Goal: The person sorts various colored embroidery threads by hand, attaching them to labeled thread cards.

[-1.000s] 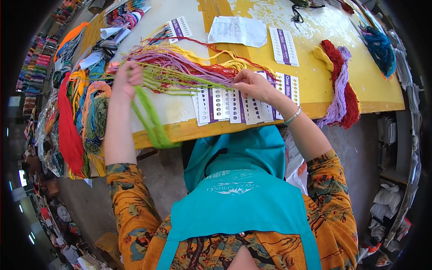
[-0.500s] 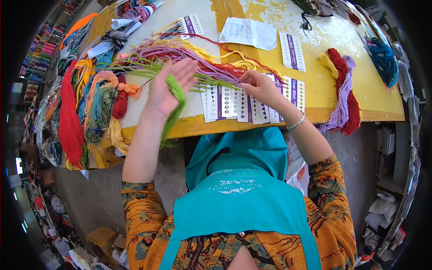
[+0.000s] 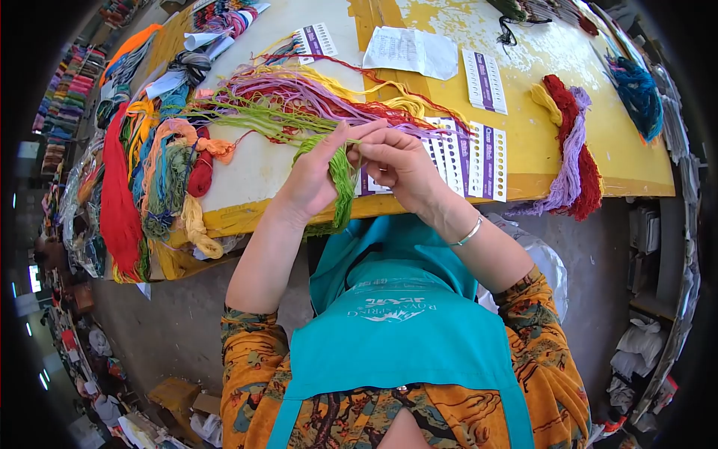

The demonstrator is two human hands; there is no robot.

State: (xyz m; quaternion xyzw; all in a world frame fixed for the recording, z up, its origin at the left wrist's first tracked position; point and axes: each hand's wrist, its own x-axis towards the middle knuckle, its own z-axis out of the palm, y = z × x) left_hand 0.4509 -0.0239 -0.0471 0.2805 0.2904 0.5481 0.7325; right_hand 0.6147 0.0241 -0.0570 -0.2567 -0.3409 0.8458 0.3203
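Around us the worn yellow worktable (image 3: 538,67) carries a spread fan of purple, red, yellow and green loose threads (image 3: 299,101) at the far left, a row of white punched cards with purple stripes (image 3: 464,157) to the right, and a twisted hank of red, lilac and yellow yarn (image 3: 572,146) hanging off the right edge. Our hands partly hide the nearest cards. Our left hand (image 3: 314,176) has its fingers curled around a bright green bundle of thread (image 3: 340,176), which loops over the palm and hangs to the table's near edge. Our right hand (image 3: 396,165) pinches the same bundle just beside the left fingertips.
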